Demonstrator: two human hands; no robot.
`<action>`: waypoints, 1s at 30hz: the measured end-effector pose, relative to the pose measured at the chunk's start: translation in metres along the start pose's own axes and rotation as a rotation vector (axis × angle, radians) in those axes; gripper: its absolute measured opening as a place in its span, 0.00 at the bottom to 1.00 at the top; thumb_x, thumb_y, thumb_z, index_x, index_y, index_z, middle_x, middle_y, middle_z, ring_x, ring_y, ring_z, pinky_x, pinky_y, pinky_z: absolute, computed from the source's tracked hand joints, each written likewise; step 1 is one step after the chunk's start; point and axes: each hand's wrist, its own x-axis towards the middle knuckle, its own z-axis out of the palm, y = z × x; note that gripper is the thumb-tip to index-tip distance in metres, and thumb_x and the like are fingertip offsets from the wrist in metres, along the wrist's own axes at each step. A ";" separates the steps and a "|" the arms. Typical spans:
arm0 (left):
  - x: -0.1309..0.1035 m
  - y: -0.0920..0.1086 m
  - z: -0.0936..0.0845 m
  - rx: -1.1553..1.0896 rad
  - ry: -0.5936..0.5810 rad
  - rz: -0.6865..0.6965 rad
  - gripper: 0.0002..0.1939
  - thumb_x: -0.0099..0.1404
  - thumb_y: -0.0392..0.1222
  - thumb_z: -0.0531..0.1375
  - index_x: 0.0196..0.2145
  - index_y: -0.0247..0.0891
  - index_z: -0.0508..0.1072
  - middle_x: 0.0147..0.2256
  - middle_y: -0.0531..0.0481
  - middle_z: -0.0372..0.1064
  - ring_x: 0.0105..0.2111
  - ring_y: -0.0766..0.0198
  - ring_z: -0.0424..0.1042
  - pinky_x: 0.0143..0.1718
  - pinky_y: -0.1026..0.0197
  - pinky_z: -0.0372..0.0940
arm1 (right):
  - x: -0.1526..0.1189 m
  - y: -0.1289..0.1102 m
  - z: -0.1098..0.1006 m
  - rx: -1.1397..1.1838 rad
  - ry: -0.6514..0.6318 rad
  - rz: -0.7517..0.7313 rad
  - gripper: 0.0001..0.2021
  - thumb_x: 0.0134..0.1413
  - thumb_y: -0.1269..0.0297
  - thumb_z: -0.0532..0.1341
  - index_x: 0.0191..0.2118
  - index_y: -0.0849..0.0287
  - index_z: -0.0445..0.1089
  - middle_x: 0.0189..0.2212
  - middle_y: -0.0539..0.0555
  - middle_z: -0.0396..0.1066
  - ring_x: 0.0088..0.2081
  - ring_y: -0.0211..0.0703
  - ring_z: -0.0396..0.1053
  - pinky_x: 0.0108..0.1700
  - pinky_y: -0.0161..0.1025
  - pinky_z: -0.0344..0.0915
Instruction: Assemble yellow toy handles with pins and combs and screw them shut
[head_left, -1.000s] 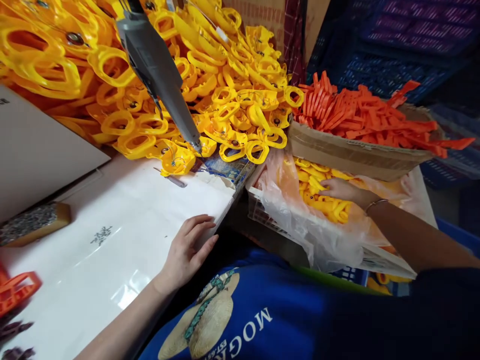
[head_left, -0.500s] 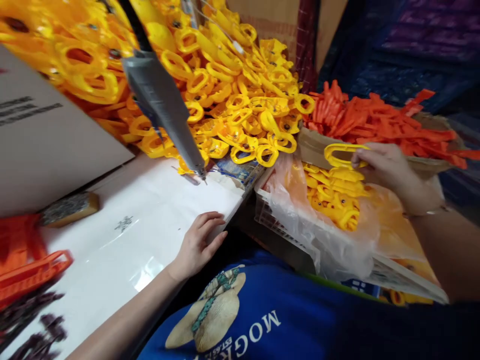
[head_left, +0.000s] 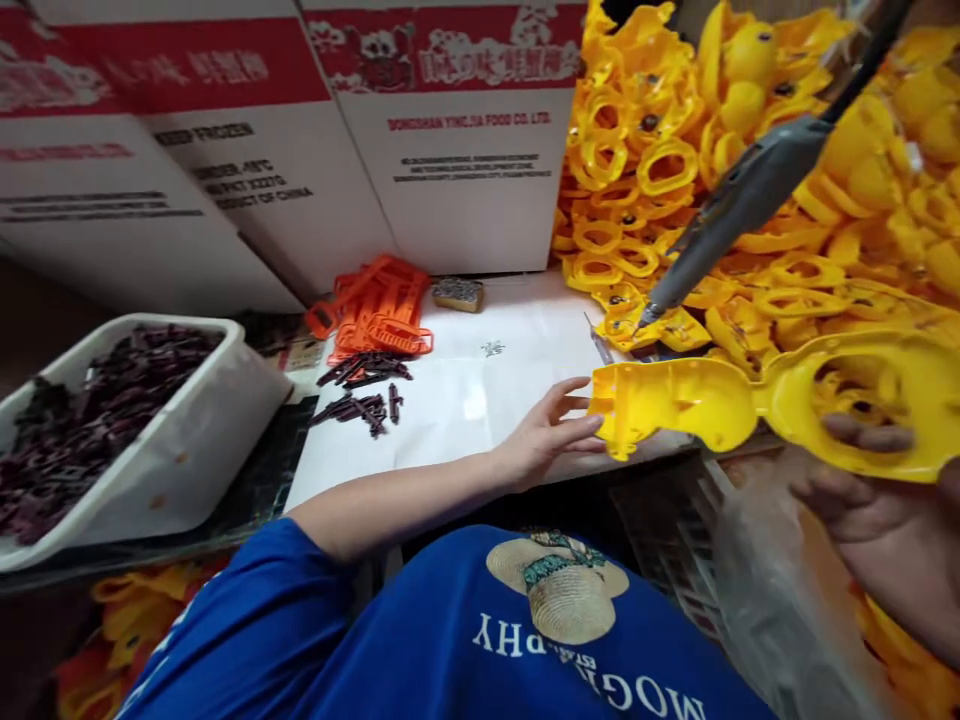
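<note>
A long yellow plastic part (head_left: 720, 405), hollow side showing and with an oval opening at its right end, is held above the front edge of the white work surface. My right hand (head_left: 870, 500) grips it at the oval end, fingers passing through the opening. At the left end of the part is my left hand (head_left: 551, 430), its fingers spread around that narrow end; whether they press on it is hard to tell. Behind the part hangs a grey electric screwdriver (head_left: 742, 205), tip down over yellow pieces. Small screws (head_left: 493, 348) lie on the white surface (head_left: 442, 400).
Yellow parts (head_left: 667, 170) are heaped at the back right. Orange parts (head_left: 386, 305), dark pieces (head_left: 367, 370) and a small block (head_left: 457, 294) sit left of the screws. A white bin (head_left: 195, 430) of dark pieces stands far left. White cartons (head_left: 472, 220) line the back.
The view has swung left. My right hand has come from the basket toward my left hand, bringing the yellow part. My left hand has lifted off the surface edge to the part's narrow end.
</note>
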 end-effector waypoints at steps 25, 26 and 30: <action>-0.053 0.119 -0.159 1.194 0.722 0.596 0.09 0.66 0.41 0.62 0.38 0.34 0.80 0.36 0.47 0.76 0.34 0.64 0.71 0.39 0.62 0.66 | 0.080 -0.150 0.167 0.180 -0.620 -0.897 0.10 0.68 0.61 0.59 0.39 0.57 0.77 0.32 0.53 0.80 0.32 0.40 0.76 0.37 0.36 0.67; -0.065 0.123 -0.165 1.218 0.779 0.600 0.09 0.66 0.41 0.61 0.36 0.34 0.80 0.34 0.48 0.76 0.33 0.65 0.71 0.38 0.63 0.65 | 0.088 -0.161 0.177 0.161 -0.565 -0.978 0.10 0.68 0.62 0.59 0.39 0.57 0.77 0.34 0.54 0.81 0.34 0.42 0.77 0.39 0.37 0.68; -0.100 0.128 -0.177 1.482 0.902 0.374 0.10 0.67 0.40 0.61 0.36 0.33 0.81 0.30 0.50 0.75 0.29 0.65 0.69 0.34 0.63 0.62 | 0.110 -0.215 0.232 -0.160 -0.538 -1.129 0.11 0.66 0.66 0.58 0.40 0.57 0.79 0.39 0.57 0.82 0.40 0.47 0.77 0.40 0.39 0.66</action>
